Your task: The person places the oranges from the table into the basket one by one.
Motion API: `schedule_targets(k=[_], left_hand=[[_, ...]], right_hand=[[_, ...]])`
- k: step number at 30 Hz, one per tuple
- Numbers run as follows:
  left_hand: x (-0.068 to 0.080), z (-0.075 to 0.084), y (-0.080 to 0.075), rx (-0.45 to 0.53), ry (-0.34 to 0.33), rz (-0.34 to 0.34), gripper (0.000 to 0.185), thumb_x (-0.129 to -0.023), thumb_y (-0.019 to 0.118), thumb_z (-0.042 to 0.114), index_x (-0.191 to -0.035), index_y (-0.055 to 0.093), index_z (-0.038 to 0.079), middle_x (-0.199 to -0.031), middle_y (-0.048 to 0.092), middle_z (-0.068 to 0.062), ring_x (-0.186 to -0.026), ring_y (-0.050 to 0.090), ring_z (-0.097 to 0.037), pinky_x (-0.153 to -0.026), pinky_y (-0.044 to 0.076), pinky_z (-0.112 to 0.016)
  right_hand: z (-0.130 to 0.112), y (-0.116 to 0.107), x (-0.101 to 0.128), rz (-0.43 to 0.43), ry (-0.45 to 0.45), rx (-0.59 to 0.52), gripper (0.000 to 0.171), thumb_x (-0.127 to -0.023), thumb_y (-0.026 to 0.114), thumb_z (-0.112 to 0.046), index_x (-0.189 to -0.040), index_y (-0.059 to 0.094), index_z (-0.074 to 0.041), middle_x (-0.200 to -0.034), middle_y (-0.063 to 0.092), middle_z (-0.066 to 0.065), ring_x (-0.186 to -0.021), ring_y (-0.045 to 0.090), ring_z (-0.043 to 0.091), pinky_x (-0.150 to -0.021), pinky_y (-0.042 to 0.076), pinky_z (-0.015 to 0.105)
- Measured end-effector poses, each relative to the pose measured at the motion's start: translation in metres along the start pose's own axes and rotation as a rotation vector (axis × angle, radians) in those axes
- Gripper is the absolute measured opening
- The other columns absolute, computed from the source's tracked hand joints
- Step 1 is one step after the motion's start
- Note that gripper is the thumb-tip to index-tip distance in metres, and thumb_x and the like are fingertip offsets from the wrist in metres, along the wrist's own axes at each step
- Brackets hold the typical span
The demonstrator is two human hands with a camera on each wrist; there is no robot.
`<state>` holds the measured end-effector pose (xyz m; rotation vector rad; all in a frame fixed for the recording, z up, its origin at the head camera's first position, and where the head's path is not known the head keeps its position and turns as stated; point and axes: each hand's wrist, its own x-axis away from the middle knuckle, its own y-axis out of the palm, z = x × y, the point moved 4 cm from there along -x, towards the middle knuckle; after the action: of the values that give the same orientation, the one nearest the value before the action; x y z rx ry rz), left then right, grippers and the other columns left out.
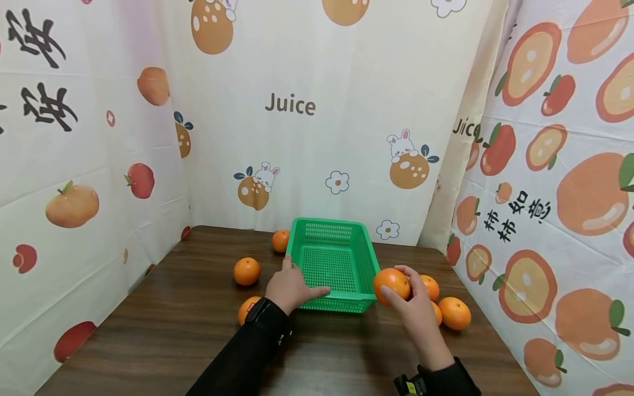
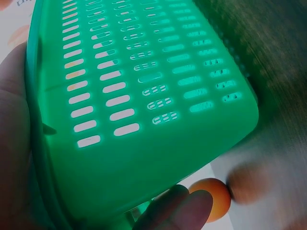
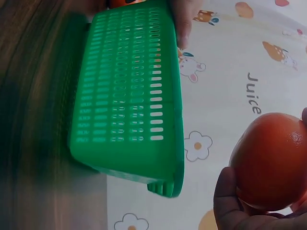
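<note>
A green plastic basket [image 1: 329, 267] with slotted walls stands on the table, nothing inside it. My left hand [image 1: 292, 286] holds its near left corner, the thumb along the front rim and a finger along the left rim. In the left wrist view the basket wall [image 2: 139, 158] fills most of the picture, with the thumb and fingertips [image 2: 177, 211] at its edges. At the near right corner of the basket, my right hand [image 1: 418, 308] grips an orange [image 1: 391, 286] between thumb and fingers. The right wrist view shows this orange [image 3: 271, 163] raised beside the basket.
Right of the basket lie several more oranges [image 1: 455, 313], partly behind the right hand. On the left are an orange [image 1: 246, 271], one at the back [image 1: 280, 241] and one by the left wrist [image 1: 246, 308]. Fruit-printed curtains [image 1: 307, 148] enclose the dark wooden table [image 1: 163, 330].
</note>
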<state>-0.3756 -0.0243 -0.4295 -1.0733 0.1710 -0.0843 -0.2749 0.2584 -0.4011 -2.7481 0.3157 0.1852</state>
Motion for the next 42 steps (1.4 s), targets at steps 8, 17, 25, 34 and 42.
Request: schedule_targets(k=[8,17,25,34,42], left_hand=[[-0.001,-0.001,0.001,0.012,0.003,-0.008,0.088,-0.074,0.072,0.088,-0.093,0.075,0.003,-0.175,0.025,-0.024,-0.057,0.058,-0.023,-0.051,0.045,-0.035],[-0.001,-0.001,0.001,0.022,0.009,-0.001,0.092,-0.074,0.072,0.089,-0.1,0.076,0.0,-0.175,0.025,-0.024,-0.057,0.058,-0.023,-0.05,0.045,-0.034],[0.0,-0.002,0.001,0.026,0.003,-0.002,0.098,-0.074,0.073,0.088,-0.112,0.076,-0.003,-0.175,0.025,-0.024,-0.058,0.058,-0.023,-0.05,0.045,-0.034],[-0.003,-0.002,-0.001,0.014,0.007,0.006,0.103,-0.073,0.072,0.09,-0.116,0.076,-0.003,-0.174,0.027,-0.024,-0.065,0.06,-0.024,-0.053,0.047,-0.034],[-0.001,-0.003,0.001,0.038,0.001,0.007,0.099,-0.072,0.075,0.088,-0.112,0.075,-0.003,-0.173,0.029,-0.024,-0.064,0.06,-0.024,-0.054,0.047,-0.035]], right_hand=[[-0.006,0.01,-0.012,-0.032,-0.005,-0.017,0.066,-0.102,0.073,-0.042,-0.154,0.041,-0.021,-0.147,0.051,0.01,-0.12,0.054,0.026,-0.095,0.049,0.03],[-0.001,0.019,-0.029,-0.056,0.004,0.03,0.068,-0.102,0.072,-0.044,-0.156,0.041,-0.018,-0.148,0.054,0.014,-0.122,0.055,0.028,-0.095,0.048,0.032],[0.005,0.024,-0.036,-0.059,0.021,0.041,0.065,-0.103,0.068,-0.051,-0.153,0.041,-0.02,-0.145,0.054,0.013,-0.121,0.054,0.029,-0.096,0.046,0.032],[0.003,0.026,-0.045,-0.081,0.026,0.075,0.074,-0.101,0.062,-0.065,-0.155,0.039,-0.02,-0.144,0.055,0.012,-0.122,0.055,0.029,-0.097,0.046,0.034],[0.004,0.026,-0.056,-0.102,0.01,0.235,0.073,-0.1,0.06,-0.07,-0.151,0.041,-0.022,-0.14,0.06,0.013,-0.115,0.059,0.028,-0.094,0.048,0.035]])
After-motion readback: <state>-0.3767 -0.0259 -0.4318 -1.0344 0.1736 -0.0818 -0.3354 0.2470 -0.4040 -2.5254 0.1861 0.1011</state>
